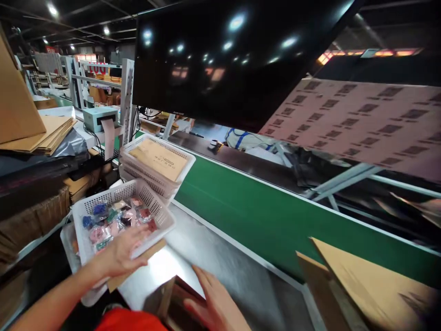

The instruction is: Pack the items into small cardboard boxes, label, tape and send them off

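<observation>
My left hand (pixel 126 252) reaches over the near rim of a white perforated plastic basket (pixel 156 236), fingers stretched out and apart. Its fingertips are just above or touching small clear plastic packets (pixel 119 223) with pink, blue, green and dark red contents; which of these I cannot tell. Close to my body, at the bottom of the view, a brown cardboard box (pixel 177 301) stands on the metal table (pixel 223 257). My right hand (pixel 218 301) is at the box's right side, the wall between its thumb and straight fingers. Part of the grip is hidden.
A green conveyor belt (pixel 234 197) runs behind the table. Stacked white baskets (pixel 186 172) hold a brown envelope (pixel 158 158). A large dark screen (pixel 220 64) hangs above. A label printer (pixel 99 119) and flat cardboard (pixel 51 133) are left; cardboard flaps (pixel 372 285) stand right.
</observation>
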`<state>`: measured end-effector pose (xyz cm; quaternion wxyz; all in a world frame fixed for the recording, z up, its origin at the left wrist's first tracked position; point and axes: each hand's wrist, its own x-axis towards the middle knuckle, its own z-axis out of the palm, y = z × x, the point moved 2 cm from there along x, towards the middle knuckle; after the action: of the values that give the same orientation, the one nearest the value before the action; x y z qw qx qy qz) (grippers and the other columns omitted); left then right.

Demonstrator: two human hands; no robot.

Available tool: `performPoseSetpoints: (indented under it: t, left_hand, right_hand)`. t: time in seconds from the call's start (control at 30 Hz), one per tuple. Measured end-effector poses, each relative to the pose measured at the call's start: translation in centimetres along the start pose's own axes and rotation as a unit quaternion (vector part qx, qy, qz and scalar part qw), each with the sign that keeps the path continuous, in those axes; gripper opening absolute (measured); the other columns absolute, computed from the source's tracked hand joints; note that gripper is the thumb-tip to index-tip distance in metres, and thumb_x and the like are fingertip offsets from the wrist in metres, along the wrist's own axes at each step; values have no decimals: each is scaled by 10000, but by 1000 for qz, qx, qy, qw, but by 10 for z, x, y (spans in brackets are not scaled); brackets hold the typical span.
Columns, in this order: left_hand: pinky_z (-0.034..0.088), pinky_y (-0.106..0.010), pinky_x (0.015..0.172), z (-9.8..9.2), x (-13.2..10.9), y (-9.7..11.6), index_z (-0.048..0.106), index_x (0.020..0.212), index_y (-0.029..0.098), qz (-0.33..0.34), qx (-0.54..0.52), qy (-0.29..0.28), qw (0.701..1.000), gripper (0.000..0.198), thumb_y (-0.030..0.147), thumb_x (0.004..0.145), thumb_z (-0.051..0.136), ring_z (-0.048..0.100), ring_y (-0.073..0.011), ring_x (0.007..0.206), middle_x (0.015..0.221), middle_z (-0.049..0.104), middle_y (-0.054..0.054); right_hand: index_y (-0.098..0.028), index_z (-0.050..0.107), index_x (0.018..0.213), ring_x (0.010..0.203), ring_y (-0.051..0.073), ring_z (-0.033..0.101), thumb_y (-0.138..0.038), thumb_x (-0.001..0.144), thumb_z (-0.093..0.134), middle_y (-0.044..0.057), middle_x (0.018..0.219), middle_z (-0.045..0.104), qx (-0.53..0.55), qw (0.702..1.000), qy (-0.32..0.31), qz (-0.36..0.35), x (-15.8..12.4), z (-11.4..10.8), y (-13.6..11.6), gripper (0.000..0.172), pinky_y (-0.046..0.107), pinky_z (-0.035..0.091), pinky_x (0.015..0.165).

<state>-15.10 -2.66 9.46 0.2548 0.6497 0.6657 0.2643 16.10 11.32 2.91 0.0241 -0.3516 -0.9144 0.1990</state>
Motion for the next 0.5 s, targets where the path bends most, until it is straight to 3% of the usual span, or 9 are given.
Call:
performPoseSetpoints:
  t: [0.07, 0.1, 0.17, 0.23, 0.33, 0.43, 0.5]
  left_hand:
    - [195, -601, 1333, -36, 2, -37, 346, 1684, 280, -113, 124, -36, 985, 1091, 442, 746, 878, 205, -374, 1658, 1785, 246, -133]
    - [182, -686, 1301, -45, 4, -57, 293, 1701, 244, -181, 186, -76, 963, 1266, 406, 631, 950, 135, -436, 1660, 1792, 158, -186]
    - [190, -808, 1219, -48, 7, -93, 186, 1720, 198, -276, 275, -162, 907, 1518, 363, 457, 1012, 33, -531, 1637, 1777, -20, -255]
    - [230, -832, 1181, -41, 9, -120, 123, 1727, 194, -303, 310, -204, 878, 1599, 389, 415, 1017, 33, -569, 1622, 1759, -110, -266]
    - [340, -786, 1153, -32, 15, -141, 48, 1733, 203, -293, 287, -175, 895, 1603, 452, 460, 990, 160, -597, 1598, 1754, -149, -280]
    - [447, -667, 1129, -28, 24, -146, -20, 1730, 192, -301, 217, -143, 917, 1611, 444, 490, 977, 311, -603, 1547, 1742, -170, -329]
    - [456, -623, 1129, -24, 31, -145, -48, 1726, 167, -312, 195, -136, 920, 1638, 423, 482, 986, 314, -622, 1534, 1737, -170, -354]
  right_hand:
    - [-224, 540, 1576, 1387, 364, 612, -428, 861, 743, 187, 1524, 624, 72, 995, 8, -75, 39, -13, -42, 770, 506, 507, 1173]
    - [-224, 503, 1601, 1394, 355, 602, -436, 857, 774, 188, 1536, 610, 97, 989, 9, -111, 64, -17, -64, 820, 494, 501, 1180]
    - [-176, 462, 1624, 1440, 366, 547, -454, 792, 874, 223, 1570, 561, 103, 981, -13, -161, 123, -20, -106, 970, 484, 451, 1220]
    - [-115, 394, 1652, 1506, 452, 437, -419, 591, 1016, 303, 1651, 418, 57, 989, -58, -121, 182, -15, -134, 1267, 535, 391, 1244]
    - [-150, 382, 1656, 1514, 556, 357, -400, 547, 1026, 349, 1711, 251, 13, 991, -136, 7, 242, 7, -150, 1307, 654, 417, 1147]
    - [-126, 468, 1590, 1448, 519, 444, -406, 583, 988, 303, 1616, 430, 24, 990, -135, 18, 258, 37, -157, 1167, 594, 462, 1082]
    - [-122, 515, 1541, 1359, 453, 536, -324, 545, 990, 241, 1503, 555, 35, 991, -127, 8, 256, 54, -162, 1122, 495, 491, 1046]
